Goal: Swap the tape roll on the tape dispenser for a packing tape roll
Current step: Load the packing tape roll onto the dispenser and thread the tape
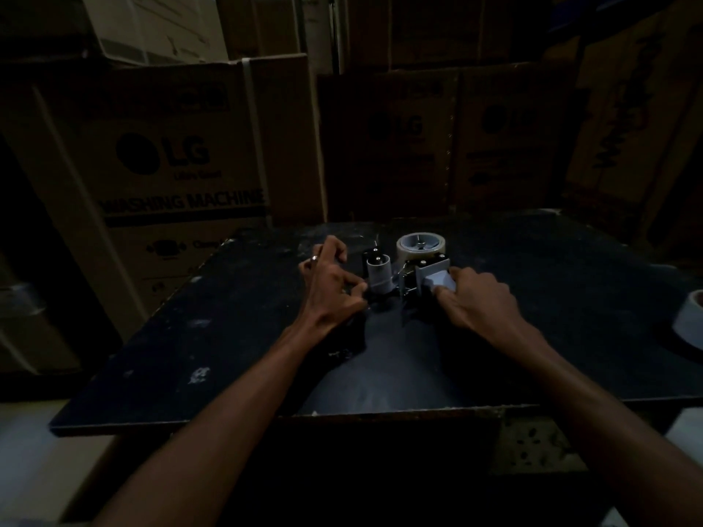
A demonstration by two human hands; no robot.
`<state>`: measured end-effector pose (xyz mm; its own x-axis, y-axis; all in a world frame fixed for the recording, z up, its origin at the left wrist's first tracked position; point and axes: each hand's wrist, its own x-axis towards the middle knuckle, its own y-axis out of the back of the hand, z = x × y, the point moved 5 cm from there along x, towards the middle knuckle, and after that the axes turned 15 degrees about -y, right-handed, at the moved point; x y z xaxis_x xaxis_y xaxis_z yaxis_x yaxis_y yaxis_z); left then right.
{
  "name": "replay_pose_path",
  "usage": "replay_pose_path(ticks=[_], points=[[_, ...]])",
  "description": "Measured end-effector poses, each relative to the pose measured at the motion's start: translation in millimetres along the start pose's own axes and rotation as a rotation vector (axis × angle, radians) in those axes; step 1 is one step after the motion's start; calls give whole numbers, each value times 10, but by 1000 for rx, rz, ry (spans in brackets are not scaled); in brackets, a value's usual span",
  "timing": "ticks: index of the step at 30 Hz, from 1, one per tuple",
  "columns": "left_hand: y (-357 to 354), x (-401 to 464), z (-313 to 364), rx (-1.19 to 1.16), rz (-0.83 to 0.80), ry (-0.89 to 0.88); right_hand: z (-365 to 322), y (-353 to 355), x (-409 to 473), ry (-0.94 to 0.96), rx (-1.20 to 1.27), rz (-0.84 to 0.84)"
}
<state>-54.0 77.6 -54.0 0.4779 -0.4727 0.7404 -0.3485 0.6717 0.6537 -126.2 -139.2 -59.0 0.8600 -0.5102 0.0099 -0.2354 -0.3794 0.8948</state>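
1. Grey plastic sits under the right hand: its fingers curl round the handle end of the tape dispenser, the thumb pressed along the near side of the handle.
2. The left hand is at the dispenser's other end, thumb and forefinger pinching at the base of the pale front roller; the other fingers are curled above and hold nothing. A ring shows on one finger.
3. The dispenser lies on its side between the two hands, on the dark table top, roller end to the left, handle to the right.
4. A tape roll lies flat just behind the dispenser; whether it is mounted on the hub or only touching it cannot be told in this dim light.
5. A second tape roll lies at the table's right edge, well apart from both hands.
6. Cardboard boxes printed "LG" and "WASHING MACHINE" stand behind the table.
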Motion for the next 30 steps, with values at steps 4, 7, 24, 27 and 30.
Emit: replay_pose_path(ticks=[4,7,24,27,30], points=[[119,-97,-90,-20,20,11,76,32,27,-32,-17,19],[125,-118,-149,-4,32,39,92,67,48,-26,-29,21],[37,-92,-315,22,60,151,-460,192,206,647,-120,25],[37,-90,-316,35,50,153,-447,191,283,682,-61,4],[33,-87,-318,29,47,160,-441,182,322,719,-54,4]])
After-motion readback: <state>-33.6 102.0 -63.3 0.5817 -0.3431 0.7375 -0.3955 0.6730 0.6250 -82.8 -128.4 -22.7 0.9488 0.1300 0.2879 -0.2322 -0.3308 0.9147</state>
